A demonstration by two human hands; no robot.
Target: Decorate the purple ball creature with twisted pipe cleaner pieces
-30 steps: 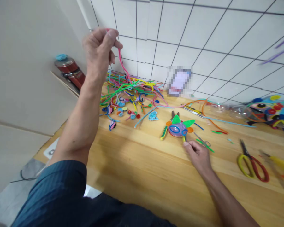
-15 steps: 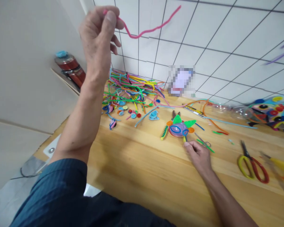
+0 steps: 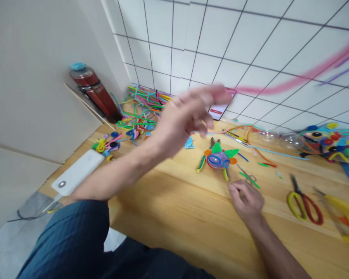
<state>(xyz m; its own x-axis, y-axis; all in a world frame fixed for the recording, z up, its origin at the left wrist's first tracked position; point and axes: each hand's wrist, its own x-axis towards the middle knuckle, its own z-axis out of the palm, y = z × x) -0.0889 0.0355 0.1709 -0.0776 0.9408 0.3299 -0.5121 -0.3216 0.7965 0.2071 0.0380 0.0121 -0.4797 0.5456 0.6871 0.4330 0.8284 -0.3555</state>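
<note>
My left hand point(image 3: 189, 112), smeared by motion, pinches one end of a pink pipe cleaner point(image 3: 279, 88). The rest of the pipe cleaner trails blurred to the right across the tiled wall. On the table my right hand point(image 3: 247, 197) rests with curled fingers, and I see nothing in it. Just beyond its fingertips is the yellow-green handle of a pair of pliers point(image 3: 226, 174). Over the pliers lies a purple ball-shaped figure point(image 3: 217, 159) with blue rings, green leaf shapes and orange discs.
Red-and-yellow scissors point(image 3: 304, 203) and a yellow glue gun point(image 3: 347, 217) lie at the right. Piled pipe cleaners point(image 3: 145, 99) line the wall, with a phone point(image 3: 218, 110) propped nearby. A dark red thermos point(image 3: 97, 93) and white power bank point(image 3: 78, 170) are at the left.
My left hand has swept right and down with the pink pipe cleaner. My right hand has come away from the pliers handle and sits slightly lower.
</note>
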